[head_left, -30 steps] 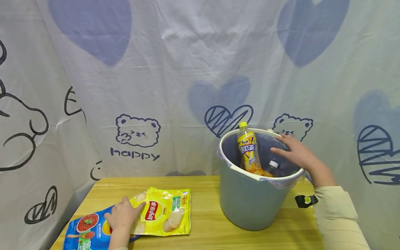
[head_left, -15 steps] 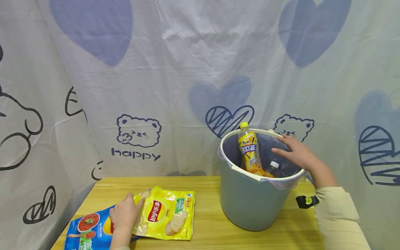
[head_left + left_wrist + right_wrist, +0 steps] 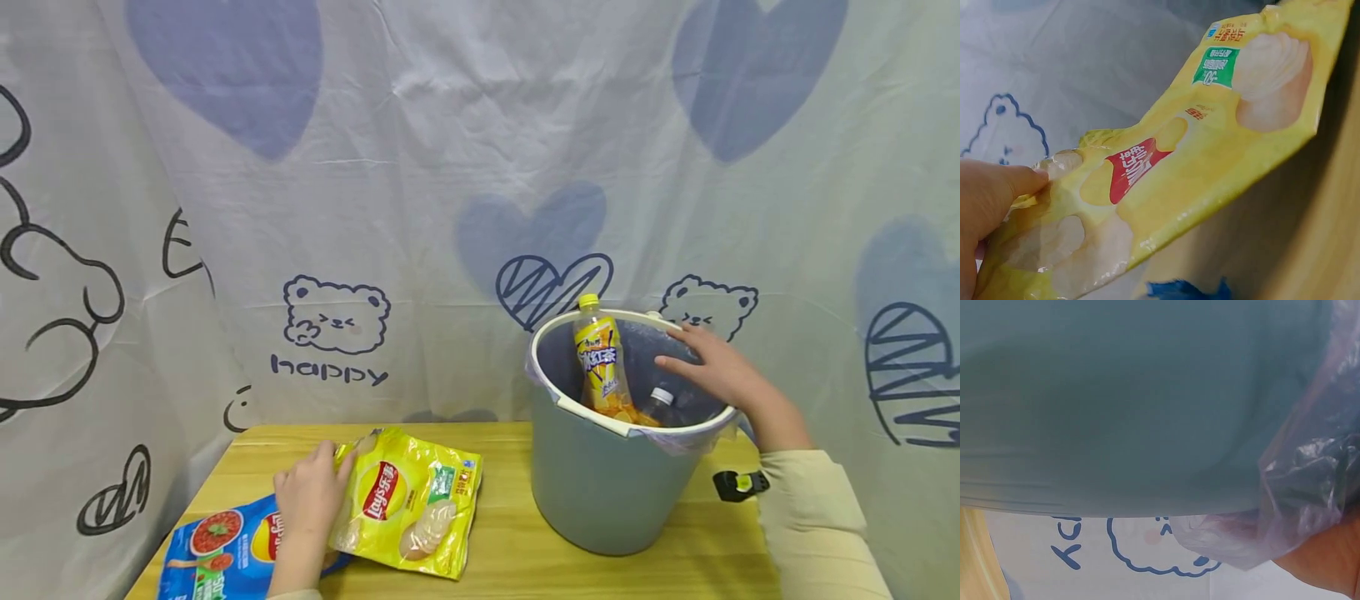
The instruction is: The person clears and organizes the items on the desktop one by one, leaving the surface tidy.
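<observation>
My left hand (image 3: 311, 492) pinches the left end of a yellow Lay's chip bag (image 3: 420, 508). In the left wrist view the thumb presses on the front of the yellow bag (image 3: 1204, 144), which slants up off the table. Partly behind this hand lies a blue Lay's chip bag (image 3: 217, 546). On the right, my right hand (image 3: 716, 367) holds the rim of a grey trash bin (image 3: 600, 492), thumb on the inside and the other fingers along the rim. The right wrist view shows the bin's outer wall (image 3: 1135, 412) with the thin plastic liner (image 3: 1304, 475) hanging over it.
An iced-tea bottle (image 3: 598, 358) with a yellow cap leans inside the bin, its top above the rim. Beside it is a white-capped bottle (image 3: 660, 400). The wooden table (image 3: 502, 500) meets a printed cloth (image 3: 420, 208) at the back.
My left hand has moved slightly up and right, and the yellow chip bag has turned and tilted with it. The right hand and the bin stay in place.
</observation>
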`<control>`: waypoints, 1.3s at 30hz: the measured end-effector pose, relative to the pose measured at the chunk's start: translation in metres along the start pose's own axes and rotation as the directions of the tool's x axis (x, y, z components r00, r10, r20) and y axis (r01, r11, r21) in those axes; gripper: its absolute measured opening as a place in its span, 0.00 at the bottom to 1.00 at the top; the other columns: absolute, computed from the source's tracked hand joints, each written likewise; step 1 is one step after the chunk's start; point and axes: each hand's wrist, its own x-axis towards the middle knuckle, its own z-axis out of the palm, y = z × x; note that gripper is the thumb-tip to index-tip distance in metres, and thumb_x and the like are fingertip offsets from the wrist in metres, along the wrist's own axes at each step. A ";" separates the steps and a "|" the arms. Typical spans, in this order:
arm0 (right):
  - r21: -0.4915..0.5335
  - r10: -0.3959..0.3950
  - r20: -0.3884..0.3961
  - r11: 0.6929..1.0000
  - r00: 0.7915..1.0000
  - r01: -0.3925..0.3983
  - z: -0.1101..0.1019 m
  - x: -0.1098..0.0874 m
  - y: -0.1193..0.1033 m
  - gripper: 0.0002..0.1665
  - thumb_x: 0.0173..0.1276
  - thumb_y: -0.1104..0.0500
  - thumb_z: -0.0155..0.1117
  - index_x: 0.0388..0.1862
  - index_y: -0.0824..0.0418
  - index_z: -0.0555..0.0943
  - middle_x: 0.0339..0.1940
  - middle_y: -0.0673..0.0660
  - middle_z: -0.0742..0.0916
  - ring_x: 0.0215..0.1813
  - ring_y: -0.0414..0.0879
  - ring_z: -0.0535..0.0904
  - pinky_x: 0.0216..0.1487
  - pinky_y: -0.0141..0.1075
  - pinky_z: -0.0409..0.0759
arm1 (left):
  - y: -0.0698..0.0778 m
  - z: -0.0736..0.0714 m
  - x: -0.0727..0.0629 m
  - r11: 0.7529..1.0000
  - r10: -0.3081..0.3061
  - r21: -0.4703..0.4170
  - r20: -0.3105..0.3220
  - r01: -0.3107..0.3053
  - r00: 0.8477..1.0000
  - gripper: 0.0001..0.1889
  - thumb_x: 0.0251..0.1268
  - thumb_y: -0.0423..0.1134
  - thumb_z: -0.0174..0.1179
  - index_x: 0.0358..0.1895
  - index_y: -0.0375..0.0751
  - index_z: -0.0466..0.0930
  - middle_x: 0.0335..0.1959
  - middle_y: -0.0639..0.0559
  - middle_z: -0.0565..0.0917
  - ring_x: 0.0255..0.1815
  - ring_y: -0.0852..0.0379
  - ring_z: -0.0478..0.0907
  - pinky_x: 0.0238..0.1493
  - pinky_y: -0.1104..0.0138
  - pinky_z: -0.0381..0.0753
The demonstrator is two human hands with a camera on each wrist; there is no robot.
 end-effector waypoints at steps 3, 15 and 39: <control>0.003 -0.004 -0.001 1.000 1.000 0.004 0.000 0.000 0.001 0.49 0.70 0.34 0.52 0.76 0.65 0.56 0.76 0.76 0.54 0.74 0.77 0.47 0.67 0.73 0.50 | 0.008 -0.005 0.000 1.000 0.029 -0.008 -0.062 -0.030 0.998 0.18 0.63 0.50 0.64 0.42 0.37 0.79 0.35 0.39 0.87 0.35 0.40 0.81 0.38 0.52 0.68; 0.006 -0.008 -0.008 1.000 1.000 0.008 -0.002 -0.004 0.007 0.49 0.70 0.34 0.51 0.76 0.66 0.56 0.76 0.76 0.54 0.74 0.77 0.47 0.67 0.73 0.50 | 0.037 -0.028 0.005 0.983 0.153 -0.058 -0.290 -0.177 0.945 0.15 0.56 0.47 0.70 0.36 0.39 0.79 0.34 0.42 0.87 0.35 0.42 0.80 0.37 0.54 0.66; 0.016 -0.007 -0.011 1.000 1.000 0.007 0.001 0.000 0.001 0.49 0.70 0.34 0.52 0.76 0.65 0.57 0.77 0.75 0.55 0.75 0.76 0.47 0.68 0.72 0.50 | 0.067 -0.061 0.024 0.896 0.309 -0.126 -0.514 -0.426 0.801 0.16 0.49 0.38 0.74 0.24 0.39 0.73 0.17 0.49 0.73 0.23 0.52 0.66 0.30 0.63 0.57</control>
